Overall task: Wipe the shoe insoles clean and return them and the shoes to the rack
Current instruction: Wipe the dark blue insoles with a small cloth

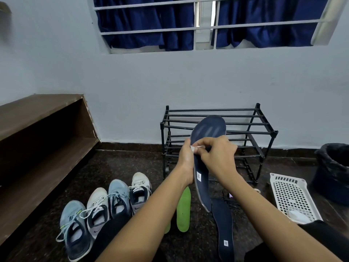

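On the far left, a brown wooden shelf [43, 129] with long flat boards stands against the pale painted wall. In front of it, on the dark speckled floor [132, 163], four laced trainers stand side by side, toes pointing away. They are a light blue shoe [74, 229] with a yellow-green tab, a white shoe [98, 210], a second blue shoe [119, 197] and a second white shoe [140, 190]. All have mesh uppers, and any logo on them is too small to read.

Next lies a bright green insole [183, 210], smooth and foam-like, with another green one [167, 226] mostly hidden behind the forearm.

The left hand [186, 159] grips the edge of a navy insole [207, 129], fingers curled round it from behind, and holds it upright in front of the rack. The insole's rounded toe is on top and shows pale streaks. A small white label [199, 176] near the heel carries print too fine to read. The right hand [217, 154] pinches a small white wipe [196, 147] against the insole's face.

Below, a matching navy insole [224, 224] lies flat on the floor with the same unreadable white label at its heel.

The black rack [245, 125], built of thin tubes in two tiers, stands against the wall. To its right sits a white perforated plastic basket [290, 193] with a white wad in its near corner. Last comes a dark bin [334, 167] lined with a crinkled black bag.
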`<action>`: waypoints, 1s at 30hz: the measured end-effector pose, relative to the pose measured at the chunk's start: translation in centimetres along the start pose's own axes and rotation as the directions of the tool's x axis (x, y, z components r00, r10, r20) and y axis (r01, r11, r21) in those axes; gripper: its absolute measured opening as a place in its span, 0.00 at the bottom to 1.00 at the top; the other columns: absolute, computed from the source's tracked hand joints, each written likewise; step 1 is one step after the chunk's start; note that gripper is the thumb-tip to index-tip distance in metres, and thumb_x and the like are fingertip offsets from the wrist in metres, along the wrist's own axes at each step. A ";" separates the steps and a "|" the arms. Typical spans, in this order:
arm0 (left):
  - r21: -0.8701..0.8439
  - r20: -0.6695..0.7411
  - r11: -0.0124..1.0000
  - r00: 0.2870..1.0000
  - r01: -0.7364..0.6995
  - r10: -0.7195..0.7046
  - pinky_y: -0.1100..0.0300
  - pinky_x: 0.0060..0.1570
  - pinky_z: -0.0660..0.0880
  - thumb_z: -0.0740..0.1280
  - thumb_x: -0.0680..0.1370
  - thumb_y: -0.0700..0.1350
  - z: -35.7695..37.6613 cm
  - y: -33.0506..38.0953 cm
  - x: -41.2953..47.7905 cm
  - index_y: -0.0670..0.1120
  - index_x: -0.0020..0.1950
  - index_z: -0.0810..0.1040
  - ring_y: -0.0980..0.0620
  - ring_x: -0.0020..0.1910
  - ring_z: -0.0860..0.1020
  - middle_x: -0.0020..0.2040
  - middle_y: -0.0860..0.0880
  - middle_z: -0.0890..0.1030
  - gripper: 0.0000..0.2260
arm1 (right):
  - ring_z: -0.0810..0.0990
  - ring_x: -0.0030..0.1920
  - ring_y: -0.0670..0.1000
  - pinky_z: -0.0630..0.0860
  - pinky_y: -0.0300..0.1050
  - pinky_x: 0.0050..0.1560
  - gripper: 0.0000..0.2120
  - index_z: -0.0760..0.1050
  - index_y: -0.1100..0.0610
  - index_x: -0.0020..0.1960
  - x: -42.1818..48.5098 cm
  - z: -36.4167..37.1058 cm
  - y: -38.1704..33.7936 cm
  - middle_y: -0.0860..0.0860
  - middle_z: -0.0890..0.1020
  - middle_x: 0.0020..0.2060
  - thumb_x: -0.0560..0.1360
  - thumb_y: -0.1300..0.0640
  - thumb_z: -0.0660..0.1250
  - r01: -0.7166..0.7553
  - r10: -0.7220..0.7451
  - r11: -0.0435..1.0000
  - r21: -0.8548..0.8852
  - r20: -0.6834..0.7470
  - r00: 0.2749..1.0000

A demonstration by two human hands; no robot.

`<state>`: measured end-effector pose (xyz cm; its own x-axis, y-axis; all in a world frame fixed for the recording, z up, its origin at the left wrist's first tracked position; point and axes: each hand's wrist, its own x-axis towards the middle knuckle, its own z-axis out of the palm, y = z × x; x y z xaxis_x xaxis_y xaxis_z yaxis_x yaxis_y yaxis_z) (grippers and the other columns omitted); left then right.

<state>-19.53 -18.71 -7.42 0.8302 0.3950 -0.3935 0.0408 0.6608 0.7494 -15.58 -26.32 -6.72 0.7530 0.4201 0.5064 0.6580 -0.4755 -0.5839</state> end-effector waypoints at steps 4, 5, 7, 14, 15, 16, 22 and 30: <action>0.042 0.052 0.999 0.998 0.024 -0.027 0.60 0.38 0.78 0.51 0.83 0.59 0.9 -1.8 -0.4 0.43 0.54 0.80 0.49 0.41 0.83 0.40 0.44 0.84 0.25 | 0.73 0.53 0.51 0.57 0.48 0.48 0.02 0.82 0.43 0.43 0.9 -1.2 0.6 0.42 0.76 0.34 0.72 0.49 0.71 -0.062 0.056 0.995 -0.078 -0.080 0.995; 0.037 0.078 0.999 0.997 0.025 -0.027 0.62 0.33 0.77 0.51 0.84 0.58 1.3 -2.2 -0.6 0.43 0.56 0.80 0.51 0.37 0.82 0.37 0.46 0.84 0.24 | 0.71 0.54 0.51 0.55 0.48 0.48 0.02 0.82 0.44 0.45 1.2 -1.5 0.8 0.42 0.74 0.34 0.72 0.48 0.70 -0.086 0.077 0.991 -0.100 -0.090 0.993; 0.032 0.111 0.999 0.993 0.035 -0.039 0.62 0.32 0.76 0.51 0.84 0.58 1.9 -2.9 -0.7 0.44 0.56 0.78 0.52 0.35 0.81 0.34 0.48 0.83 0.23 | 0.69 0.56 0.52 0.53 0.46 0.47 0.04 0.82 0.45 0.46 1.7 -1.9 1.3 0.42 0.72 0.35 0.73 0.49 0.69 -0.120 0.107 0.985 -0.121 -0.107 0.988; 0.028 0.077 0.999 0.997 0.028 -0.030 0.58 0.37 0.77 0.51 0.83 0.60 1.6 -1.8 -0.3 0.44 0.50 0.80 0.48 0.41 0.81 0.38 0.44 0.84 0.25 | 0.73 0.54 0.51 0.57 0.48 0.48 0.03 0.82 0.44 0.44 1.2 -1.3 0.6 0.42 0.79 0.36 0.72 0.51 0.70 -0.079 0.073 0.994 -0.074 -0.081 0.994; 0.023 0.058 0.999 0.998 0.027 -0.028 0.56 0.41 0.77 0.50 0.83 0.61 1.4 -1.4 -0.1 0.43 0.50 0.81 0.46 0.44 0.81 0.40 0.43 0.84 0.27 | 0.75 0.52 0.51 0.59 0.49 0.49 0.02 0.81 0.43 0.42 0.9 -1.1 0.4 0.44 0.81 0.37 0.72 0.51 0.71 -0.067 0.063 0.997 -0.047 -0.071 0.995; 0.014 0.043 1.000 0.999 0.026 -0.026 0.55 0.44 0.77 0.49 0.83 0.61 1.3 -1.0 0.1 0.43 0.50 0.81 0.45 0.46 0.81 0.42 0.42 0.84 0.28 | 0.76 0.51 0.51 0.60 0.49 0.49 0.03 0.81 0.43 0.41 0.7 -1.0 0.3 0.43 0.82 0.37 0.71 0.52 0.72 -0.057 0.056 0.998 -0.011 -0.055 0.997; -0.014 0.023 1.000 1.000 0.006 -0.006 0.51 0.54 0.75 0.49 0.82 0.61 1.1 -0.4 0.1 0.42 0.52 0.81 0.42 0.51 0.80 0.49 0.39 0.83 0.29 | 0.77 0.47 0.46 0.57 0.47 0.45 0.05 0.79 0.41 0.39 0.3 -0.9 0.3 0.40 0.80 0.33 0.70 0.50 0.72 -0.034 0.036 0.999 0.041 -0.042 0.998; 0.067 0.099 0.998 0.995 -0.018 0.011 0.59 0.36 0.77 0.51 0.83 0.59 1.9 -2.6 0.1 0.45 0.51 0.79 0.52 0.35 0.82 0.35 0.48 0.84 0.23 | 0.68 0.55 0.50 0.51 0.47 0.47 0.03 0.81 0.44 0.45 1.9 -2.4 1.6 0.44 0.76 0.37 0.74 0.49 0.69 -0.131 0.115 0.986 -0.105 -0.139 0.984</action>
<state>-18.47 -21.58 -8.39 0.8816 0.3372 -0.3303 0.0631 0.6093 0.7904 -13.08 -28.11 -5.18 0.8172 0.2507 0.5190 0.5507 -0.6052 -0.5749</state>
